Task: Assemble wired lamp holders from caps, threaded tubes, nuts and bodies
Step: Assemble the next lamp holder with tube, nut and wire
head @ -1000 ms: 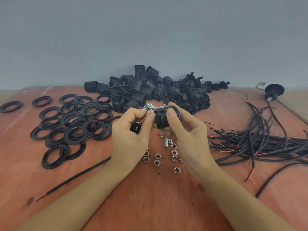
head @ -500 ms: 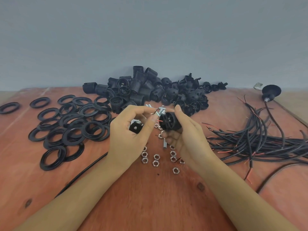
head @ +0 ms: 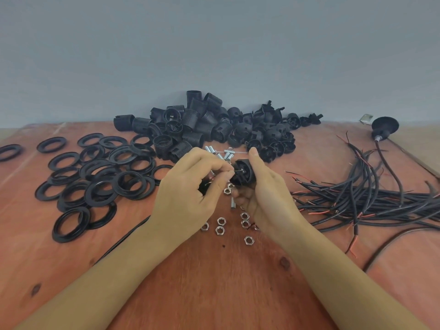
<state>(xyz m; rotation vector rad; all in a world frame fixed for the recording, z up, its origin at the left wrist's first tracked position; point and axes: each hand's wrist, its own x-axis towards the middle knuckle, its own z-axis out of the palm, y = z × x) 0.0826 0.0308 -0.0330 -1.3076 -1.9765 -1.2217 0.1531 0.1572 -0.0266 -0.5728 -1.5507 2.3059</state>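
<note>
My right hand [head: 264, 194] grips a black lamp holder body [head: 242, 173] above the table, its open end turned toward my left hand. My left hand [head: 190, 186] pinches thin wire ends at the body's opening, and a black cap part [head: 204, 185] sits under its curled fingers. The black cable [head: 123, 239] runs from under my left wrist to the lower left. Silver nuts [head: 220, 226] lie below the hands and threaded tubes [head: 226, 154] just beyond them.
A heap of black bodies and caps [head: 214, 129] lies at the back. Several black rings [head: 95, 177] spread over the left. A bundle of black and red wires [head: 369, 196] covers the right, with one assembled holder [head: 384, 128] at the far right. The wooden table [head: 214, 282] shows in front.
The body has been turned in my right hand so its open end faces left. My left fingers have moved to its opening with the wire ends. Both hands stay in the same place.
</note>
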